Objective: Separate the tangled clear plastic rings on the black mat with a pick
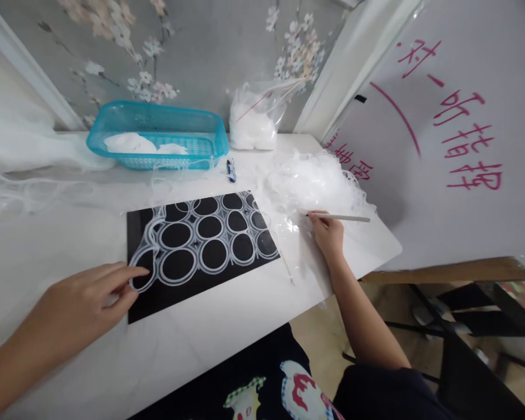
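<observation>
Holding a stick (pixel 345 218), the right hand (pixel 327 233) is resting near the right edge of the counter (pixel 179 326). The right grip is pinching the stick near its left end, fingertips drawn together; the other end is pointing toward the right edge.

The left hand (pixel 100 289) is reaching in over the mat (pixel 144 303) from its left edge. The left grip is standing partly open: the index finger is extending across the lower left ring of the sheet (pixel 213 240), and the thumb is sitting lower, apart from the index fingertip. Whether the two are pinching the ring cannot be told.

The sheet, a translucent array of rings, is lying mostly flat on the black mat, its left end buckling near the mat's left edge. The mat is lying between the hands, its lower right corner pointing toward the near edge of the counter.

A heap (pixel 315 181) of clear material is occupying the counter's far right part, just beyond the right hand. Along the back edge, a blue basket (pixel 221 140) is holding white material; a bag (pixel 256 125) is standing just right of it.
</observation>
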